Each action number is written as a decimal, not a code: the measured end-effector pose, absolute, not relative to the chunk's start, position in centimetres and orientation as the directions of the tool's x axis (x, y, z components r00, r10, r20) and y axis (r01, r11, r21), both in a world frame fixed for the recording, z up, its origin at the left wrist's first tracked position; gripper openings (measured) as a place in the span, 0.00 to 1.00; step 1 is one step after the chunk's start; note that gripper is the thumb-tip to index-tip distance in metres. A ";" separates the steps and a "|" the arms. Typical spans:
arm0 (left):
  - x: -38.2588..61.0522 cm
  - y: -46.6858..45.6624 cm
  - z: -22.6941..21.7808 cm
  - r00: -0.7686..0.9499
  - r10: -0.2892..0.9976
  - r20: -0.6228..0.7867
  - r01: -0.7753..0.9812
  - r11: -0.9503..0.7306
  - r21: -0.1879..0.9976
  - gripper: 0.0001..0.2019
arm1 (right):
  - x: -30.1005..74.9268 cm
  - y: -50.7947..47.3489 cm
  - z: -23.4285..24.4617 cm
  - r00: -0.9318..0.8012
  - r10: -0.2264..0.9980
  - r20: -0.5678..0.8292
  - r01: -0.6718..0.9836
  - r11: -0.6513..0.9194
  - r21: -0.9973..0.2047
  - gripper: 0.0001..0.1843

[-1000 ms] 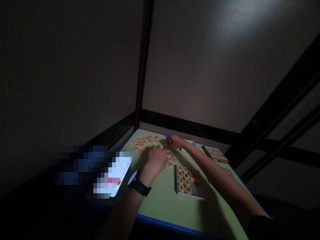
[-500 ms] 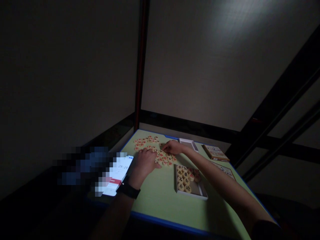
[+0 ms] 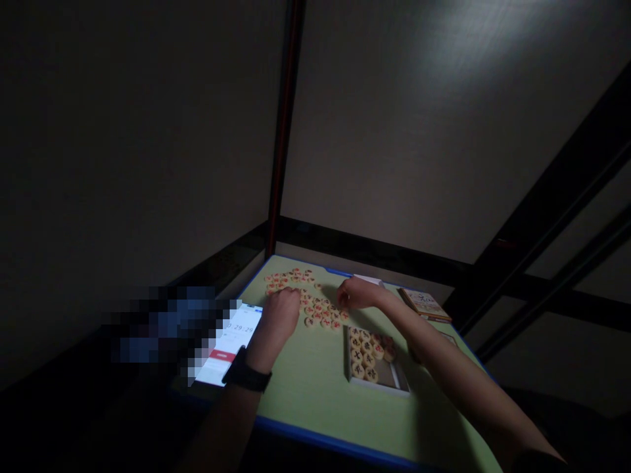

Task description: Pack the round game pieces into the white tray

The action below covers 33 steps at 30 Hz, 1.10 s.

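Observation:
Many round pale game discs (image 3: 320, 309) with red or black marks lie spread over the far part of a green table (image 3: 315, 394). My left hand (image 3: 279, 312), with a dark watch on its wrist, rests curled at the left edge of the spread. My right hand (image 3: 357, 293) hovers at the spread's right side, fingers pinched together; what they hold is too small to make out. A shallow white box (image 3: 377, 364) in front of my right forearm holds several discs in rows.
A lit phone or tablet (image 3: 229, 345) lies at the table's left edge. A second white box (image 3: 371, 280) and a printed box lid (image 3: 424, 303) lie at the far right. Dark frame posts and pale walls surround the blue-edged table.
My left hand slid left and back from the middle of the discs to their left edge. My right hand moved right and slightly nearer, off the pile's far side.

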State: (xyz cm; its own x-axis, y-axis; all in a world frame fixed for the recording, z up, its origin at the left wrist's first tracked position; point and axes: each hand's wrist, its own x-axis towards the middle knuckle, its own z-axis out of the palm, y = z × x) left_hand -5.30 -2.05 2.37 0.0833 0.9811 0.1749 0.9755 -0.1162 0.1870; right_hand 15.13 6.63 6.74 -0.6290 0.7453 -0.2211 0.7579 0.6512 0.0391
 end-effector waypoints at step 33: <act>-2.0 -1.8 -1.0 0.489 0.835 0.252 0.842 -0.527 0.116 0.08 | 17.3 3.4 4.1 -0.694 0.700 -0.172 0.690 0.714 0.123 0.13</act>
